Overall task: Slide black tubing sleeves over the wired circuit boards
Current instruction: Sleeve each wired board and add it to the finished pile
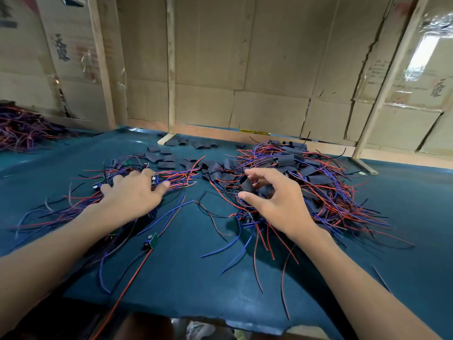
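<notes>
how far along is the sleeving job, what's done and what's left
Done: the pile on the right shows boards already in black sleeves. In hand: the right hand pinches one sleeve, while the left hand rests on a bare wired bundle. Left: that bundle, a loose board, and spare sleeves.

Both bare forearms come in from the bottom corners and angle toward the middle. The left hand (pixel 133 192) lies palm-down with fingers spread and mostly straight, thumb stuck out to the right, pressing flat on what's under it. The right hand (pixel 272 195) is raised a bit, wrist bent, fingers curled in a loose claw with the thumb reaching left and the index finger arched over. Its fingertips (pixel 255 186) close round something small and dark.
</notes>
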Demonstrator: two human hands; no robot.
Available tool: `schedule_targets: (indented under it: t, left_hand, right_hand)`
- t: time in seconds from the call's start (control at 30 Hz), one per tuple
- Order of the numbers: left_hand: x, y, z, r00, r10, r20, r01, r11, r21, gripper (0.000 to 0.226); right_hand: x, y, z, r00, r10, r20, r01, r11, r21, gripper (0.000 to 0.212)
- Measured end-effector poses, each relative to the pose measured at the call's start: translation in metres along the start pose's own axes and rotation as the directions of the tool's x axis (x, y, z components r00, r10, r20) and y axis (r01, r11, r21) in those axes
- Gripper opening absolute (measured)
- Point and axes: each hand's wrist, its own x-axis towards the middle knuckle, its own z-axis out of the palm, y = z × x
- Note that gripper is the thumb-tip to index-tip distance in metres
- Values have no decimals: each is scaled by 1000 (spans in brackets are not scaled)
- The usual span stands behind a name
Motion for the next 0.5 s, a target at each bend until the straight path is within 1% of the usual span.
schedule_targets:
  t: [0.03,0.07,0.1,0.17,0.2,0.27,0.33,0.4,0.5]
  left_hand:
    - [2,1,-4,1000,-27,3,27,1000,3,60]
    - [4,2,-7,999,-45,-19,46,998,49,59]
    - [4,3,-9,997,-38,-69,47,989,137,56]
    - [3,7,-11,983,39,-181,20,949,314,44]
    - [2,10,-13,978,61,-197,9,942,337,37]
    - [1,17,-20,984,49,-170,4,954,301,24]
    - [2,22,-28,985,45,-164,-2,967,256,19]
    - [5,27,-37,978,55,-203,-14,981,195,19]
    - [9,34,-57,961,66,-268,-62,998,23,16]
  right_hand:
    - [0,0,0,1000,-5,0,5,1000,1,49]
    - [0,-1,0,1000,-13,0,13,1000,0,49]
    - [0,0,0,1000,-21,1,21,1000,-3,49]
    - [0,0,0,999,-32,4,32,999,-6,49]
    - [0,0,0,999,-34,5,35,999,-8,48]
    - [-1,-1,0,999,-42,8,43,999,-16,48]
    - [0,-2,-1,999,-52,1,52,999,-14,49]
    - [1,-3,-2,998,-56,-7,56,998,-6,49]
    - [1,-6,-2,999,-27,-31,28,999,37,49]
